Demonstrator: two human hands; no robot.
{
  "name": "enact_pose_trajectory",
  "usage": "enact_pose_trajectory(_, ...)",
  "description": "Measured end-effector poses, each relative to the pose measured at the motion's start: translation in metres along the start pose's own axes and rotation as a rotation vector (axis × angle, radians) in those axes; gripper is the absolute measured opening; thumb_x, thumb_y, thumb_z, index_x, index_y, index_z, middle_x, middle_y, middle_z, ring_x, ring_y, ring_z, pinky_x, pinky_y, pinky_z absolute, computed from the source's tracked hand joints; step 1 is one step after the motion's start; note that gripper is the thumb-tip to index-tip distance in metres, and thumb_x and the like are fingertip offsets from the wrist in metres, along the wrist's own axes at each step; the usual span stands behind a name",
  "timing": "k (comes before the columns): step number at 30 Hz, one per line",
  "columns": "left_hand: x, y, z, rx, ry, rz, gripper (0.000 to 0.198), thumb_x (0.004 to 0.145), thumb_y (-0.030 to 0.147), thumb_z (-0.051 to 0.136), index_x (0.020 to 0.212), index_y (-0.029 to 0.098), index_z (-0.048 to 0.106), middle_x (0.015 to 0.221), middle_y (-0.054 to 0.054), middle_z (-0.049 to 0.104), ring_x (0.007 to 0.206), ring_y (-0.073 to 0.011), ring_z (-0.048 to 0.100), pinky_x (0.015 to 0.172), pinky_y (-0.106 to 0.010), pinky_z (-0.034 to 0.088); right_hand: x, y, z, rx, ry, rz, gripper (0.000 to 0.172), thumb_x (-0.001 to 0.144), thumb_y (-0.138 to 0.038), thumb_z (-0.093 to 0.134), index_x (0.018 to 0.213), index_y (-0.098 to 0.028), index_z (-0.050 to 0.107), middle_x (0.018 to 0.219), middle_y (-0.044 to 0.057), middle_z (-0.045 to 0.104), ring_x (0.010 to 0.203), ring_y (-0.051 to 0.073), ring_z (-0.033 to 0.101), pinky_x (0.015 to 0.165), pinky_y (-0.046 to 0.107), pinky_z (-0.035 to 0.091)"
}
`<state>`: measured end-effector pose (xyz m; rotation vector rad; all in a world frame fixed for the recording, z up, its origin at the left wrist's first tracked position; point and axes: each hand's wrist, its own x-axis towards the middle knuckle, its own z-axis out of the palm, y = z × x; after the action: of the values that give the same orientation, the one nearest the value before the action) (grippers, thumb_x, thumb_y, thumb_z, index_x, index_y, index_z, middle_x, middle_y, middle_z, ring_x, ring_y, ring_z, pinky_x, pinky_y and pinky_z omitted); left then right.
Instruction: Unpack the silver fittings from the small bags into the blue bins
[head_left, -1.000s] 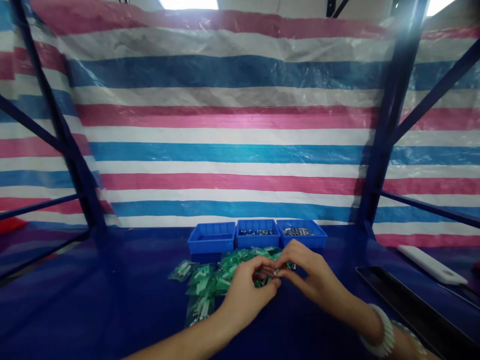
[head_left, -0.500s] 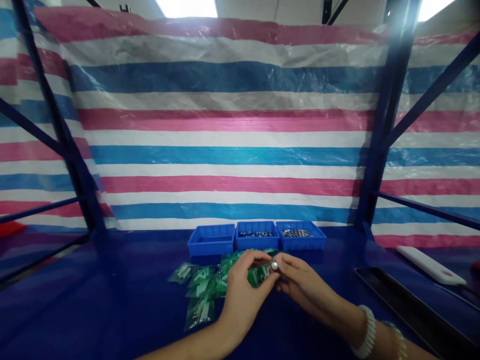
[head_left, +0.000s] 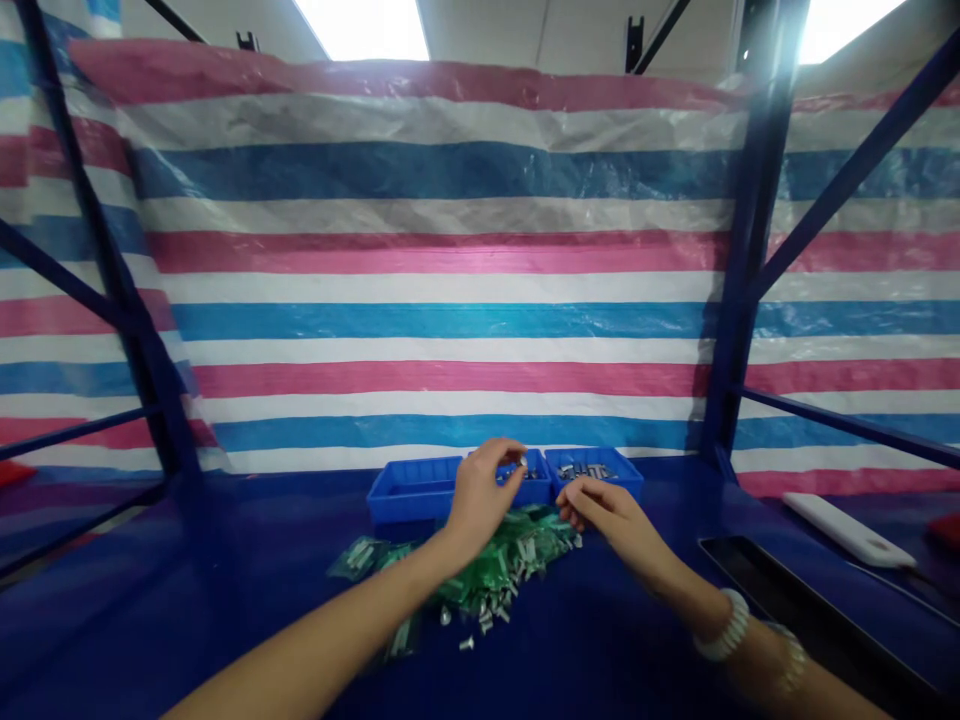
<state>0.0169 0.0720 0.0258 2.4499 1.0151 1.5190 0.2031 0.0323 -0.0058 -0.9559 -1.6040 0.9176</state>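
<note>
A heap of small green packets (head_left: 501,566) lies on the blue table top (head_left: 247,620), with loose silver parts (head_left: 480,620) scattered at its front edge. Behind it stand three blue bins in a row: left (head_left: 409,490), middle (head_left: 537,488) and right (head_left: 596,470); the middle and right ones hold small metal parts. My left hand (head_left: 480,492) is raised over the middle bin with thumb and forefinger pinched. My right hand (head_left: 600,505) hovers low at the heap's right edge, fingers curled. Whether either hand holds anything is too small to see.
A long black tray (head_left: 810,610) lies at the right front, with a white flat object (head_left: 847,530) beyond it. Dark blue frame posts (head_left: 731,300) rise at both sides. A striped tarp (head_left: 450,250) closes the back.
Both hands came apart from in front of me. The left hand went up and forward over the middle bin; the right hand slid toward the right bin. Loose silver parts now lie by the heap.
</note>
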Motion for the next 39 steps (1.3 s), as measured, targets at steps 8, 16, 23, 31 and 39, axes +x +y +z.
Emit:
enact_pose_trajectory(8,-0.026,-0.022,0.001,0.093,-0.132,0.040,0.032,0.079,0.003,0.052,0.105,0.020,0.060,0.105,-0.008,0.066,0.098,-0.0251,0.063,0.087,-0.046,0.051,-0.001,0.014,-0.021,-0.799,-0.157,-0.064,0.014,0.068,-0.007,0.062,0.078,-0.017,0.063,0.080,0.004,0.063,0.078,0.020,0.057,0.073,0.031,0.041)
enact_pose_trajectory(16,-0.052,0.003,-0.011,0.056,-0.151,0.094,0.031,0.081,0.004,0.047,0.105,0.021,0.057,0.103,-0.007,0.064,0.099,-0.0225,0.061,0.086,-0.043,0.051,-0.005,0.026,-0.010,-0.963,-0.138,0.021,0.018,0.073,-0.002,0.051,0.080,-0.016,0.060,0.086,0.008,0.060,0.073,0.019,0.057,0.067,0.030,0.038)
enact_pose_trajectory(23,-0.059,0.017,-0.014,-0.062,-0.149,-0.004,0.034,0.077,0.001,0.048,0.102,0.021,0.060,0.104,-0.006,0.065,0.100,-0.0217,0.061,0.088,-0.041,0.050,-0.003,0.023,-0.016,-0.853,-0.141,0.001,0.025,0.070,0.003,0.050,0.077,-0.018,0.061,0.073,0.002,0.061,0.069,0.017,0.058,0.065,0.027,0.042)
enact_pose_trajectory(31,-0.068,0.042,-0.006,-0.555,-0.221,-0.456,0.024,0.068,0.001,0.060,0.087,0.016,0.060,0.079,-0.004,0.067,0.073,-0.0166,0.067,0.065,-0.028,0.054,-0.021,-0.023,0.012,-0.292,-0.140,-0.345,0.008,0.086,-0.019,0.060,0.088,-0.023,0.067,0.086,0.004,0.065,0.081,0.018,0.062,0.074,0.031,0.049)
enact_pose_trajectory(39,-0.070,0.048,-0.004,-0.729,-0.172,-0.621,0.022,0.065,0.005,0.068,0.080,0.017,0.056,0.070,0.001,0.064,0.065,-0.0113,0.063,0.059,-0.020,0.049,-0.026,-0.016,0.024,-0.307,-0.027,-0.218,0.014,0.083,-0.030,0.065,0.075,-0.019,0.064,0.070,0.000,0.062,0.064,0.015,0.055,0.059,0.026,0.042)
